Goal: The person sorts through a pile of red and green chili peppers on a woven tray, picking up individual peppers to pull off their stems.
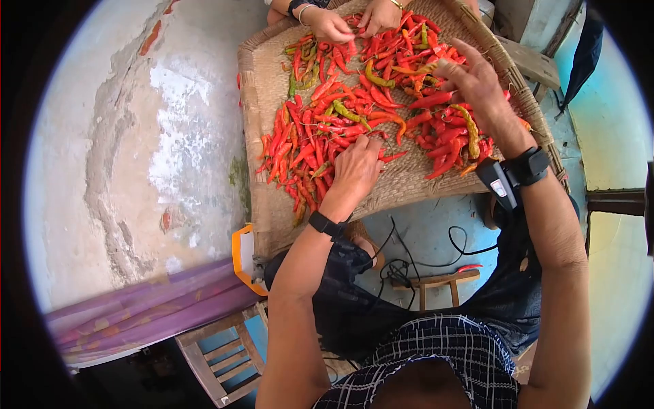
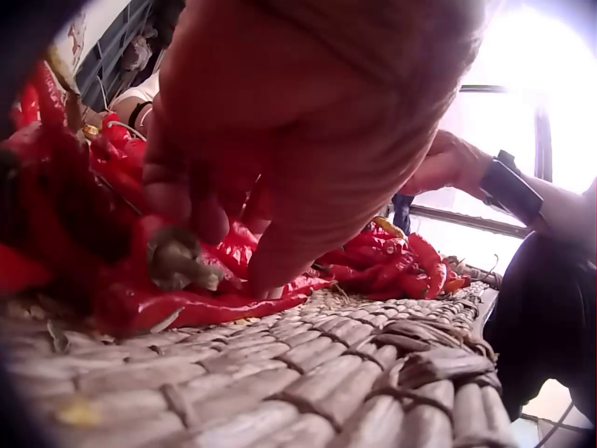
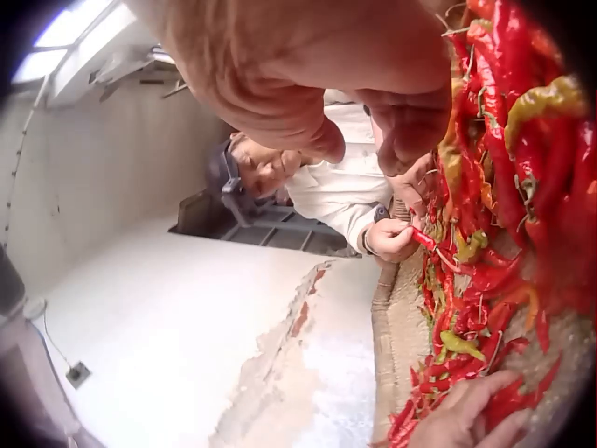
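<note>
My left hand [image 1: 357,167] reaches down into the left heap of red chili peppers [image 1: 300,140], its fingertips among the pods. In the left wrist view its thumb touches a long red chili pepper [image 2: 210,308] lying on the woven mat; I cannot tell whether the fingers grip one. Over the right heap of chili peppers [image 1: 446,143] hangs my right hand [image 1: 480,85], fingers apart and loosely bent, holding nothing. A wrinkled yellowish chili pepper [image 1: 471,129] lies below it. Some greenish pods [image 1: 347,111] are mixed into the left heap.
A woven tray [image 1: 272,204] with a raised rim bears the peppers. Across it, another person's hands [image 1: 330,26] handle a red chili pepper. A cracked wall [image 1: 157,136] stands left. Below are black cables [image 1: 402,269], a small wooden stool [image 1: 436,279] and a wooden chair [image 1: 228,354].
</note>
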A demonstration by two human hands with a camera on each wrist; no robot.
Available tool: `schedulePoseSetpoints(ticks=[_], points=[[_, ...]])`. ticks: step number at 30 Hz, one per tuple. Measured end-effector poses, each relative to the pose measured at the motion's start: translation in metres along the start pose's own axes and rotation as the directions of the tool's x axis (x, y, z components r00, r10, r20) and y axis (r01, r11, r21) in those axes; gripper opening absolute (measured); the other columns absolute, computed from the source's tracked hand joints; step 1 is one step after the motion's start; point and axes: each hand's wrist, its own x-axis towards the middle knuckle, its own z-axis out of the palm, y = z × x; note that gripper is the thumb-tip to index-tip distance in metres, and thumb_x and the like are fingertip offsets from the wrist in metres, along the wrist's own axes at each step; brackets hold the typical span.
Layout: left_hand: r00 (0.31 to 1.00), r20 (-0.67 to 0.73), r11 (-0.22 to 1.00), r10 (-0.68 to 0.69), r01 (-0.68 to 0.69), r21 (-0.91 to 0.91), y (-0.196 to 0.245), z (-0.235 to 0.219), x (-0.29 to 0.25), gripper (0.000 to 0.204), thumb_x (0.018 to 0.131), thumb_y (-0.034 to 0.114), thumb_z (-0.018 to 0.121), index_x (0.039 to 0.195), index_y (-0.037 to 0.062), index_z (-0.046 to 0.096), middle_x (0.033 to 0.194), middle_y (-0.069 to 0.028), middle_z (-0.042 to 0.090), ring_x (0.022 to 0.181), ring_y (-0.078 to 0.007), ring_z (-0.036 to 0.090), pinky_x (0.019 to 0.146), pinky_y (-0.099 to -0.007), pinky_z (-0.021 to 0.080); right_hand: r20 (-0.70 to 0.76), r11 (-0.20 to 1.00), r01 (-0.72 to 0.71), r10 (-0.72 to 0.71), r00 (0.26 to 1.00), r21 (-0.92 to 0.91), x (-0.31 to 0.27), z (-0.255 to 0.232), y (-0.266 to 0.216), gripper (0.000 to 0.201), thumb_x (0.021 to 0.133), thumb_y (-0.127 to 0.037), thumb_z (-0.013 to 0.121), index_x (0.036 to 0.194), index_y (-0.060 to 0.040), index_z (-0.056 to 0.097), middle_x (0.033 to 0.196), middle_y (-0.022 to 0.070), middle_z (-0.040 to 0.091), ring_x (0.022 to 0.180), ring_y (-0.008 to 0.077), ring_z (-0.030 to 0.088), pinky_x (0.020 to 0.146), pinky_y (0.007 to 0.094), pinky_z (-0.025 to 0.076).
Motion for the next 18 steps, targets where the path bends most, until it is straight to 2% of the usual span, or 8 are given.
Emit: schedulePoseSetpoints(ticks=[2, 3, 6, 9, 10, 14, 16, 18], points=[[0.997, 0.076, 0.997, 0.025, -0.03, 0.07, -0.003, 0.002, -0.002, 0.025, 0.077, 0.012, 0.066, 0.1, 0.0044, 0.06, 0.097, -0.0143, 0.054, 0.079, -0.037, 0.06, 0.064, -0.0457, 0.048, 0.156, 0.965, 0.098, -0.061, 0.986, -0.242, -0.01, 0.006, 0.0, 0.05, 0.089, -0.021, 0.06, 0.129, 0.003, 0.041, 0.085, 0.0093, 0.064, 0.063, 0.0099, 0.055, 0.057, 0.0225, 0.046], [0.997, 0.08, 0.997, 0.022, -0.028, 0.067, 0.0, -0.001, -0.003, 0.025, 0.077, 0.012, 0.066, 0.1, 0.0044, 0.06, 0.097, -0.0143, 0.054, 0.079, -0.037, 0.06, 0.064, -0.0457, 0.048, 0.26, 0.979, -0.005, 0.059, 0.964, -0.203, -0.013, 0.008, -0.003, 0.041, 0.088, -0.019, 0.061, 0.12, 0.0035, 0.05, 0.082, 0.0086, 0.063, 0.065, 0.0106, 0.056, 0.059, 0.025, 0.047], [0.997, -0.067, 0.998, 0.041, -0.044, -0.039, 0.007, -0.014, -0.002, 0.019, 0.077, 0.01, 0.066, 0.095, 0.0037, 0.062, 0.088, -0.0117, 0.056, 0.073, -0.0308, 0.062, 0.063, -0.0401, 0.049, 0.401, 0.949, 0.081, 0.05, 0.915, -0.303, -0.022, 0.022, 0.009, 0.03, 0.087, -0.018, 0.062, 0.108, 0.0028, 0.058, 0.078, 0.0072, 0.062, 0.068, 0.012, 0.058, 0.062, 0.0277, 0.049], [0.978, -0.196, 0.858, -0.077, -0.035, -0.513, 0.008, -0.031, 0.004, 0.017, 0.083, 0.01, 0.065, 0.099, 0.0046, 0.061, 0.085, -0.0064, 0.063, 0.065, -0.0096, 0.054, 0.06, -0.0236, 0.046, 0.495, 0.897, 0.204, 0.018, 0.869, -0.391, -0.028, 0.029, 0.028, 0.028, 0.083, -0.014, 0.065, 0.107, 0.0004, 0.061, 0.08, 0.0098, 0.063, 0.072, 0.0174, 0.061, 0.067, 0.0308, 0.051], [0.977, -0.196, 0.856, -0.082, -0.032, -0.516, 0.007, -0.034, 0.005, 0.017, 0.083, 0.01, 0.065, 0.099, 0.0046, 0.061, 0.085, -0.0064, 0.063, 0.065, -0.0096, 0.054, 0.06, -0.0236, 0.046, 0.551, 0.88, 0.259, 0.003, 0.835, -0.397, -0.031, 0.033, 0.031, 0.032, 0.082, -0.013, 0.066, 0.11, -0.0001, 0.06, 0.081, 0.0109, 0.064, 0.074, 0.0191, 0.062, 0.069, 0.0318, 0.051], [0.966, -0.196, 0.565, -0.171, -0.067, -0.822, 0.011, -0.049, 0.001, 0.021, 0.091, 0.02, 0.058, 0.105, 0.0033, 0.057, 0.096, -0.0035, 0.064, 0.066, -0.0045, 0.052, 0.06, -0.0186, 0.044, 0.553, 0.849, 0.375, -0.122, 0.824, -0.372, -0.042, 0.046, 0.045, 0.039, 0.079, -0.014, 0.07, 0.115, -0.0021, 0.059, 0.087, 0.012, 0.062, 0.084, 0.0226, 0.061, 0.073, 0.0344, 0.05], [0.977, -0.142, 0.313, -0.161, -0.085, -0.946, 0.016, -0.053, -0.001, 0.021, 0.092, 0.02, 0.057, 0.103, 0.0022, 0.057, 0.091, -0.0021, 0.064, 0.062, -0.0034, 0.051, 0.056, -0.0191, 0.044, 0.561, 0.837, 0.34, -0.049, 0.827, -0.428, -0.047, 0.05, 0.035, 0.035, 0.08, -0.014, 0.069, 0.112, -0.002, 0.06, 0.089, 0.0127, 0.061, 0.086, 0.0222, 0.059, 0.073, 0.0357, 0.049], [0.977, -0.102, 0.243, -0.186, -0.055, -0.969, 0.017, -0.047, -0.003, 0.025, 0.092, 0.023, 0.056, 0.106, 0.0019, 0.056, 0.089, -0.0033, 0.062, 0.064, -0.0036, 0.051, 0.057, -0.0186, 0.044, 0.625, 0.82, 0.435, -0.125, 0.771, -0.372, -0.049, 0.051, 0.033, 0.031, 0.081, -0.014, 0.068, 0.107, -0.0006, 0.06, 0.08, 0.0122, 0.061, 0.074, 0.0219, 0.058, 0.067, 0.0352, 0.048]])
